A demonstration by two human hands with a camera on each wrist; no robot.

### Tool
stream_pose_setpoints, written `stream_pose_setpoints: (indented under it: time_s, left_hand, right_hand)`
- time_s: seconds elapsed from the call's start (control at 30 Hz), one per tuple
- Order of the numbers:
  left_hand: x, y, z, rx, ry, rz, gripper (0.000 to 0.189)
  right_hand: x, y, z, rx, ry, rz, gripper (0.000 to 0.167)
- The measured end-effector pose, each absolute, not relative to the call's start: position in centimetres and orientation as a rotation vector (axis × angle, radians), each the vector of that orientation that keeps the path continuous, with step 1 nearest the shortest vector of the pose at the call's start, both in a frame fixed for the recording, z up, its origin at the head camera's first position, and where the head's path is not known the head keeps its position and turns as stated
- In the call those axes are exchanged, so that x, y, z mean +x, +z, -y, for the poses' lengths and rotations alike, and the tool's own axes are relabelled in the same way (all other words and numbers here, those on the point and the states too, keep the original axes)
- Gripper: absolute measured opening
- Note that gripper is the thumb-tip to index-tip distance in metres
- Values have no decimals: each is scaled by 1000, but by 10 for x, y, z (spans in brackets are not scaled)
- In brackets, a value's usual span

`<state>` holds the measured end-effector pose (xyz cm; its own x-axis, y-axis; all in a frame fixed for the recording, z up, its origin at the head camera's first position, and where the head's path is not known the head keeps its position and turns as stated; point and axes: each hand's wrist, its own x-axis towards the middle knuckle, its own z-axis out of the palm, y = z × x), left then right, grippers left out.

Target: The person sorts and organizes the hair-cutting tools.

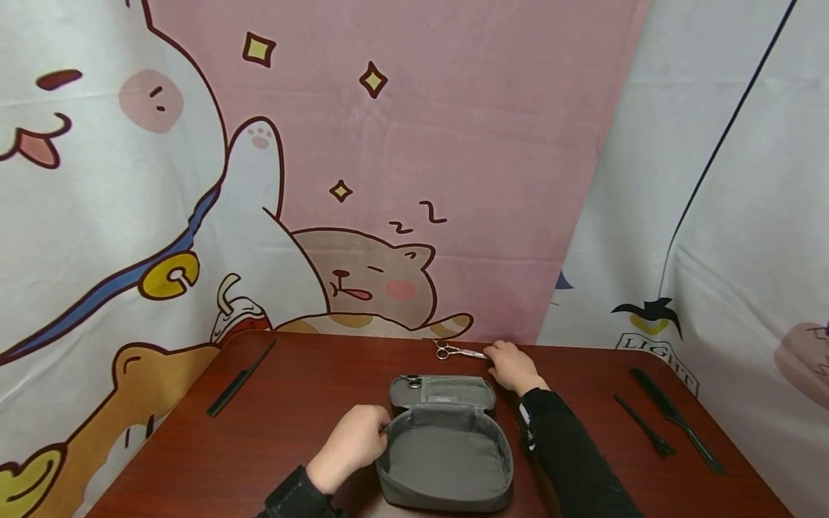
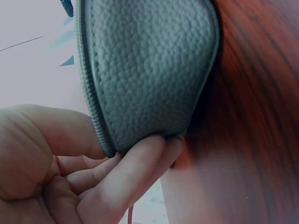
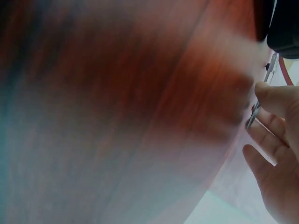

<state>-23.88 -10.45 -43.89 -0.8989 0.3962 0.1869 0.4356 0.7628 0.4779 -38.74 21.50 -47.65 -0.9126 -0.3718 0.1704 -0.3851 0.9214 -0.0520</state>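
A grey zip case (image 1: 447, 496) with a pebbled surface stands on the table, its lid (image 1: 458, 392) folded back. My left hand (image 1: 352, 442) pinches the case's left edge; in the left wrist view its thumb lies by the zipper (image 2: 91, 98) and its fingers against the textured side. Beyond the case, at the table's far edge, my right hand (image 1: 514, 367) pinches silver scissors (image 1: 460, 352) by the blade end, with the finger rings pointing left. The right wrist view shows the scissors (image 3: 268, 74) between thumb and fingers. Small metal rings (image 1: 412, 380) show at the lid's left corner.
A black comb-like tool (image 1: 241, 381) lies at the table's left side. On the right lie a long black comb with a handle (image 1: 673, 417) and a thinner black stick-like tool (image 1: 644, 426). A cartoon-printed cloth (image 1: 486, 180) hangs behind the reddish-brown table (image 1: 311, 381).
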Motion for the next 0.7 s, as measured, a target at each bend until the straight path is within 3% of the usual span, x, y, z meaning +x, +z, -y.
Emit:
stream_pose_setpoints:
  time_s: [0.27,0.7]
  left_hand:
    - [-239,-439,103,-693,-806,2874,21]
    - [-238,-440,105,-696,-816,2860,21]
  right_hand:
    - [-386,-473,-210,535,250,2939,10]
    - [-384,-470,-209,460,335,2992,13]
